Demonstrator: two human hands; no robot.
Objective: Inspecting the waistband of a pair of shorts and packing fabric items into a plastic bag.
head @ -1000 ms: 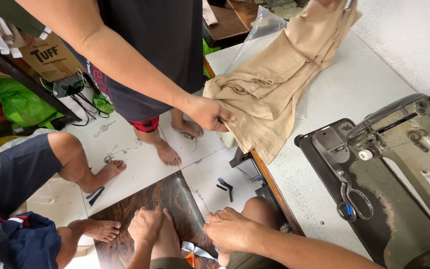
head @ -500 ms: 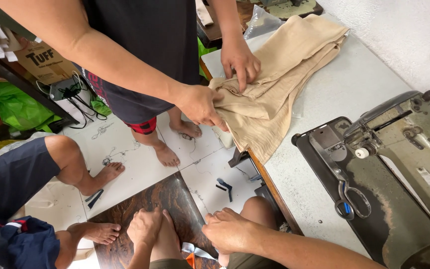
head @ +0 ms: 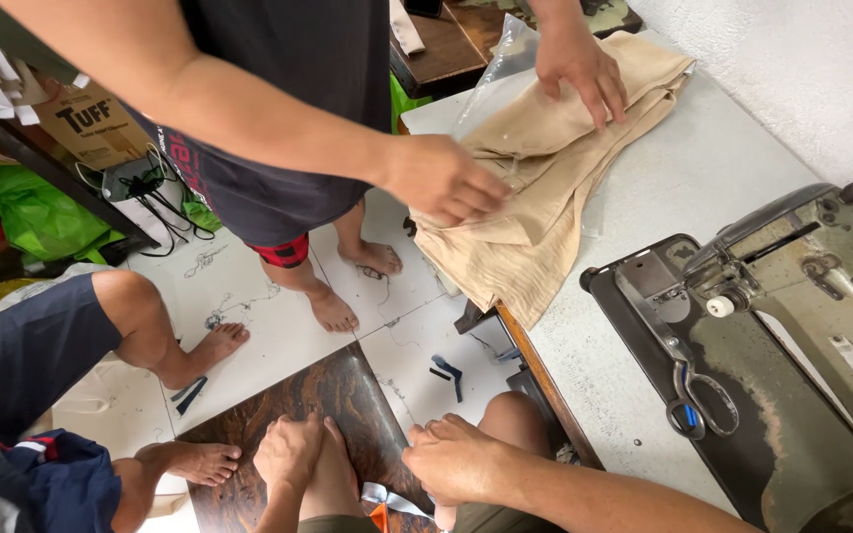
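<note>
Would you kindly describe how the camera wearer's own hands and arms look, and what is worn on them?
Both are bare. The left hand and right hand show no gloves, rings or watch. The right forearm is sleeveless to the frame edge. Only a short, uncovered stretch of the left forearm shows. The hands on the folded beige cloth belong to someone else.

the sewing table (head: 644,257) is a pale grey speckled top with a wooden front edge, up and to the right of the right hand (head: 456,459). on it lies a folded tan cloth (head: 535,197), well above that hand, one end hanging over the table's edge — a clear plastic bag (head: 501,59) sits under its far side. to the right of the hand, a worn grey-green sewing machine (head: 792,326) stands on the table, scissors (head: 688,395) with blue handles resting on its base. the tiled floor (head: 387,336) lies just above both hands — a dark brown board (head: 318,395) on it touches the left hand (head: 288,454).
</note>
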